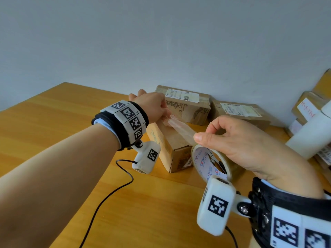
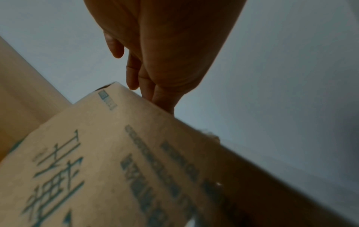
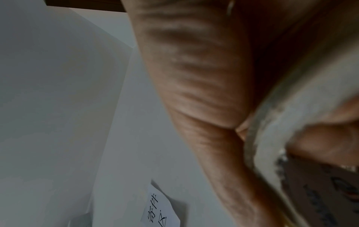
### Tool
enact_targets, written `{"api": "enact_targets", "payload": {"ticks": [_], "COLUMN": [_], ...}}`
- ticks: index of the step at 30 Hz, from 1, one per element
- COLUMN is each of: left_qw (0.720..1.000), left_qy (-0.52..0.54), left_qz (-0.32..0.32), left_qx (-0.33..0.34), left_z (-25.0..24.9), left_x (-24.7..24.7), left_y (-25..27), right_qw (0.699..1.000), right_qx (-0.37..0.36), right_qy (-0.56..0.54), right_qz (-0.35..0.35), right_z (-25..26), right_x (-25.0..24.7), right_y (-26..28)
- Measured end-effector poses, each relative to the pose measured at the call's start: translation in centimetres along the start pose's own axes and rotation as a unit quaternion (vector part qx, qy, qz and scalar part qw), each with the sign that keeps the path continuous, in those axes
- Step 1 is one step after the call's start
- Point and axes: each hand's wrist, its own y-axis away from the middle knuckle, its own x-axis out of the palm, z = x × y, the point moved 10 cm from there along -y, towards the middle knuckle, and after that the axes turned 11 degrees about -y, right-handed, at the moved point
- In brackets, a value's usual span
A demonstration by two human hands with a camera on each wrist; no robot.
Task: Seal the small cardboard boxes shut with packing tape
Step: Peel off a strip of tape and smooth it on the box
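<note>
Right hand [image 1: 249,149] grips tape roll [image 1: 211,161]; left hand [image 1: 152,106] pinches tape end on box [image 1: 170,142].

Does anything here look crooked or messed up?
Yes: the strip of clear packing tape stretched from the tape roll to the small brown cardboard box looks wrinkled near the left hand. The box also sits askew on the wooden table.

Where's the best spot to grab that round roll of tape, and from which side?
Probably the ring's rim, from above. The tape roll stands on edge, its open core facing sideways, so the right hand has fingers through the hole. That lets the tape strip pull off toward the left hand over the small box.
</note>
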Motion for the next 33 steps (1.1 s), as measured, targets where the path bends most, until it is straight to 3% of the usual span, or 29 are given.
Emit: {"api": "enact_targets", "payload": {"ticks": [9,14,18,22,28,33], "left_qw": [1.0,0.994,0.976,0.965,0.972,0.989], "left_qy": [0.015,0.09,0.2,0.242,0.216,0.129], "left_qz": [0.02,0.059,0.083,0.092,0.086,0.074], "left_qx": [-0.007,0.011,-0.031,-0.039,-0.031,0.004], "left_z": [-0.1,-0.8,-0.1,-0.3,-0.7,-2.0], "left_x": [0.1,0.2,0.7,0.7,0.6,-0.2], "left_y": [0.3,0.7,0.5,0.4,0.3,0.2], "right_qw": [1.0,1.0,1.0,1.0,0.999,0.999], "right_qx": [0.011,0.007,0.006,0.007,0.015,0.015], "right_qy": [0.013,0.008,0.009,0.012,0.031,0.042], "right_qz": [0.004,0.006,0.006,0.008,0.013,0.022], "right_z": [-0.2,-0.1,-0.1,-0.2,-0.6,-0.5], "right_x": [-0.1,-0.2,-0.2,-0.2,-0.1,0.2], "right_y": [0.1,0.2,0.2,0.2,0.1,0.1]}}
